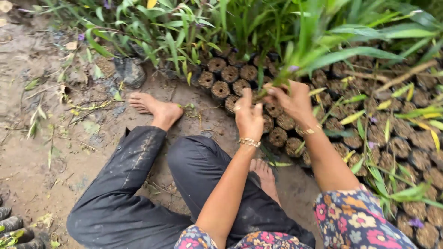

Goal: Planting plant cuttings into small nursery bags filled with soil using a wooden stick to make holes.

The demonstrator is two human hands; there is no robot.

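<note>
Both hands (270,108) pinch one seedling (300,57) upright.

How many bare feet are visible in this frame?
2. One foot rests on the muddy ground left of the hands; the other foot pokes out under the left forearm, partly hidden.

Soil bags (277,133) packed before knees; bare foot (154,109) left of them
</note>
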